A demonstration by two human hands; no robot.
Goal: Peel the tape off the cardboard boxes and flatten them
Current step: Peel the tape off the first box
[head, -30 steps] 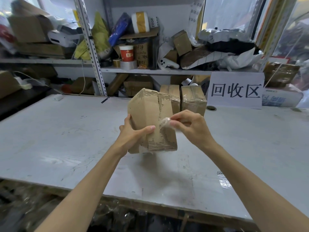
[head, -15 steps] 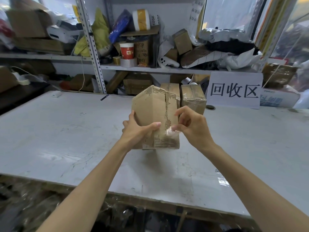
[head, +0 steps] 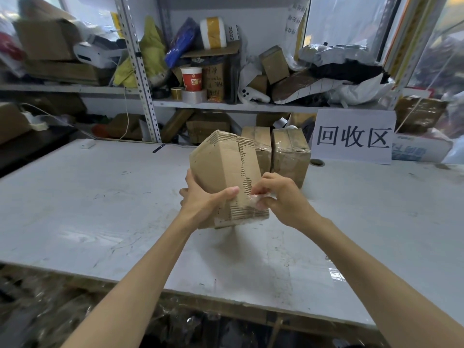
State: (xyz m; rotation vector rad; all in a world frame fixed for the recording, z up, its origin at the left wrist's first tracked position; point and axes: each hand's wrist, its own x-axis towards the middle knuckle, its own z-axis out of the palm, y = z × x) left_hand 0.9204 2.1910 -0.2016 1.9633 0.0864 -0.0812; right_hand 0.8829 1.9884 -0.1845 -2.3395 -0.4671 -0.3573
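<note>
I hold a small brown cardboard box point(head: 221, 169) tilted above the white table point(head: 100, 209). Its facing side is torn along the seam, with the corrugated layer bared. My left hand point(head: 203, 199) grips the box's lower left side, thumb lying across the front. At the lower right edge, my right hand point(head: 281, 197) pinches a crumpled strip of clear tape point(head: 258, 199). Two more taped boxes point(head: 291, 154) stand side by side just behind the held one.
A white sign with black characters point(head: 354, 136) leans at the back right of the table. Behind it run metal shelves point(head: 226, 105) crowded with boxes, tape rolls, a red cup and bags. A round cable hole point(head: 316, 162) sits near the sign.
My right hand, holding the tape, has slid from the middle of the box's front down to its lower right edge. The box has tipped a little further.
</note>
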